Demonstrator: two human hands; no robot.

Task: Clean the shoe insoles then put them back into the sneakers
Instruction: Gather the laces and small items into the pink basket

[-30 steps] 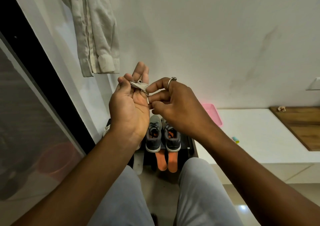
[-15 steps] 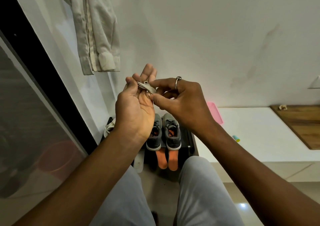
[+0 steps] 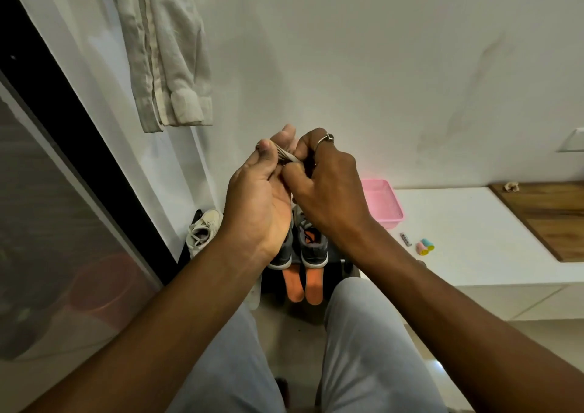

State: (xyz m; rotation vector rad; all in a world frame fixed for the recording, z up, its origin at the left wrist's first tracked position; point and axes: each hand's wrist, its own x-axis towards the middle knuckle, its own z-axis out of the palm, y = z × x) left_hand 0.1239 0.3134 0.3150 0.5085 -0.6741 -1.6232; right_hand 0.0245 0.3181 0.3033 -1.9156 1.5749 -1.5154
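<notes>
Two orange insoles (image 3: 292, 286) lie outside the grey sneakers (image 3: 313, 245), flat on the dark rack (image 3: 271, 281) just below the heels, at lower centre of the frame. Taking them out is done; whether either has been wiped I cannot tell from this view.

Both hands are raised at mid-frame above the shoes, working a small folded grey cloth (image 3: 286, 156). The left hand (image 3: 259, 204) is turned palm-up, its thumb clamping the cloth against its fingers (image 3: 286, 134). The right hand (image 3: 328, 191), with a ring on one finger, has its fingers curled and pinches the cloth's near end. Neither hand touches an insole or a sneaker.

This looks like readying the cloth, so the task seems to be in its early part. Probably left to do: wipe each insole, then slide each one back into its sneaker.

A white shoe (image 3: 202, 229) sits left of the rack, a pink tray (image 3: 396, 213) stands on the white table (image 3: 474, 223) at right, and a pale shirt (image 3: 167, 49) hangs at upper left.
</notes>
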